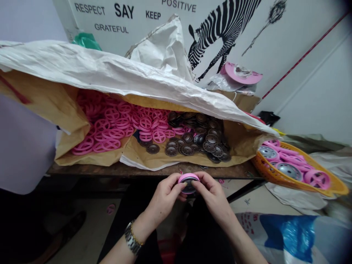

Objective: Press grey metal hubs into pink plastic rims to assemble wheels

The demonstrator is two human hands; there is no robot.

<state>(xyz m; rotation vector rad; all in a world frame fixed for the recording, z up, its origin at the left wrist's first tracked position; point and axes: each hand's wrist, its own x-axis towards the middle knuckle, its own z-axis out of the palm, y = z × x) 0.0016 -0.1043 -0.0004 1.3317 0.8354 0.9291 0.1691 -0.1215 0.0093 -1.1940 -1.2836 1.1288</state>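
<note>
Head view, held wheel: a round piece with a bright pink plastic rim and dark grey disc face, held above the lap, just in front of the tabletop's near edge.
Left hand: fingers closed around the held wheel's left side, thumb on the grey face; a silver link watch encircles the wrist.
Right hand: fingers closed around the opposite side, thumb likewise on the face.
Pink heap: bright pink, spoked plastic rings, piled at left and centre inside the sack.
Grey heap: dark grey, round perforated discs, piled to the right, touching the pink heap.
Sack: white woven sheet with brown lining, lying open on the dark brown wooden tabletop.
Basket: orange-yellow plastic basket at right, containing pink wheels, some grey-faced.
Floor: one pink spoked ring, lying beneath the tabletop on pale flooring.
</note>
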